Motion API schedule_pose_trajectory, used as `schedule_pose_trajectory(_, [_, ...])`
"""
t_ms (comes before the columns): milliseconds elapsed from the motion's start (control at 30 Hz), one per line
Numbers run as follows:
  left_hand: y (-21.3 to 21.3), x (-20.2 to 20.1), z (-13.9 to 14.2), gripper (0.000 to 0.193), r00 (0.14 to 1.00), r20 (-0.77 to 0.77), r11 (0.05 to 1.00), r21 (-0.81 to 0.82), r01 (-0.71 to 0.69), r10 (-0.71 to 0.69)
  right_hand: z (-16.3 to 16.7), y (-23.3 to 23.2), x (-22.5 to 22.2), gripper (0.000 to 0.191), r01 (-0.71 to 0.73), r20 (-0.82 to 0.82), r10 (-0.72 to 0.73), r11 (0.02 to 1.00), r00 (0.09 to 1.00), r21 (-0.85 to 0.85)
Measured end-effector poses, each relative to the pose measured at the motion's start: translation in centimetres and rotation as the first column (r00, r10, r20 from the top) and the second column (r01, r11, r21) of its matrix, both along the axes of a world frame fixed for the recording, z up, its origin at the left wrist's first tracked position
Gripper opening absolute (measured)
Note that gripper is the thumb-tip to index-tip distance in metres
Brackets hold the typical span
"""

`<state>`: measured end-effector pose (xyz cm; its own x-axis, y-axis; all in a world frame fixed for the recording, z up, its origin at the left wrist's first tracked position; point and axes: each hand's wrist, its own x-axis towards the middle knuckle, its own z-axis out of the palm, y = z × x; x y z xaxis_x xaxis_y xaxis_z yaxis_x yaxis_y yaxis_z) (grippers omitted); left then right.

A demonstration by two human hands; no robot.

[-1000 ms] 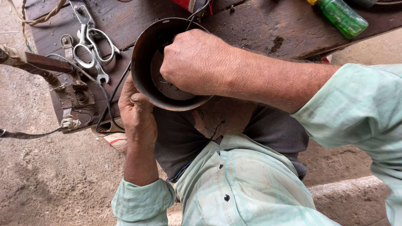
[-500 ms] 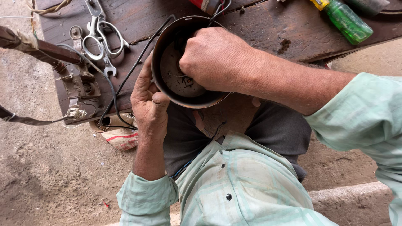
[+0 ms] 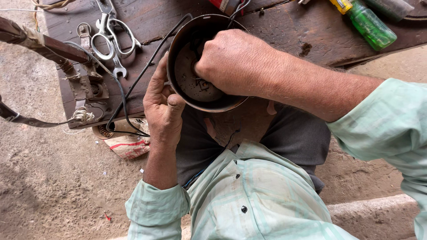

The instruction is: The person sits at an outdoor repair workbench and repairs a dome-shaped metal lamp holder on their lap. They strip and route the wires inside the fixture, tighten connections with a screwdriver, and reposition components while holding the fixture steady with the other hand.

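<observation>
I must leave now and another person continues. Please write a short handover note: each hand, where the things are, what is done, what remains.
Left hand: grip on the outer wall of the round metal housing, at the wooden bench edge.
Right hand: fingers reach inside the housing; fingertips hidden.
Scissors and green bottle lie on the bench; black wire runs beside the housing.
Done: housing open and steadied.
Left: work inside it.

Left hand (image 3: 163, 104) centre-left of frame — fingers curled, thumb up. Right hand (image 3: 238, 62) upper centre — knuckles up, fingers bent downward, forearm running right.
</observation>
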<state>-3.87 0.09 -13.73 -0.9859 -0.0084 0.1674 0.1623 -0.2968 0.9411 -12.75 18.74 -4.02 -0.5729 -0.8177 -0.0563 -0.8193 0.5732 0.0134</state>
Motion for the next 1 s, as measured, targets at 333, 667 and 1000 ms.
schedule_pose_trajectory(333, [0.0,0.2,0.1,0.109,1.0,0.019,1.0,-0.022,-0.011,0.011,0.1,-0.3,0.0,0.01,0.017,0.073,-0.026,0.992,0.997,0.121])
schedule_pose_trajectory(667, [0.4,0.2,0.5,0.115,0.999,0.021,0.996,-0.077,-0.035,0.037,-0.8,-0.2,-0.2,0.012,0.023,0.01,-0.023,0.999,1.0,0.048])
schedule_pose_trajectory(1000, [0.5,-0.1,1.1,0.124,0.997,0.075,0.998,-0.049,-0.026,0.029,4.2,2.8,1.4,0.066,-0.101,0.031,0.112,0.964,0.993,-0.246])
